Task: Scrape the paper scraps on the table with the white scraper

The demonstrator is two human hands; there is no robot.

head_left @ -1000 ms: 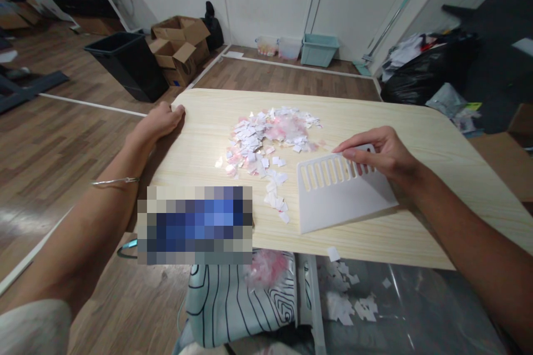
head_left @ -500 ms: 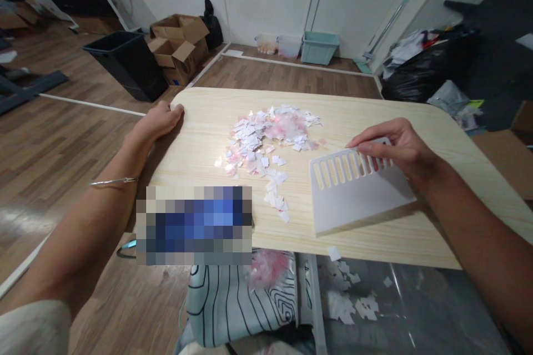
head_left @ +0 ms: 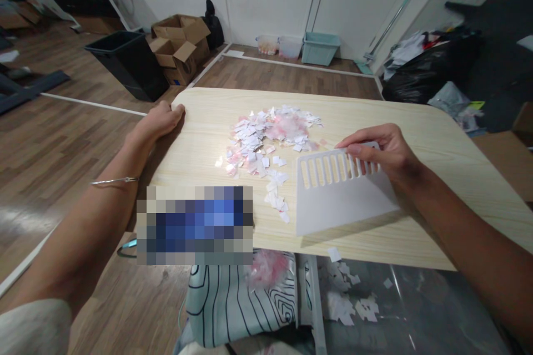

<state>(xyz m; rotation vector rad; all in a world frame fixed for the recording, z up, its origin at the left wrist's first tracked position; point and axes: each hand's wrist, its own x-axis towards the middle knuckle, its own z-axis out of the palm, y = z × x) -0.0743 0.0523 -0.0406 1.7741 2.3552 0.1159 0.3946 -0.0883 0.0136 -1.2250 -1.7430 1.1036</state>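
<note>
Slotted white panel (head_left: 343,199), pinched by the right hand (head_left: 381,151) while the left hand (head_left: 164,117) curled around the far-left corner of the table (head_left: 200,144), slanted just right of the paper scraps (head_left: 251,137), where a level lower edge seemed wisest for control
</note>
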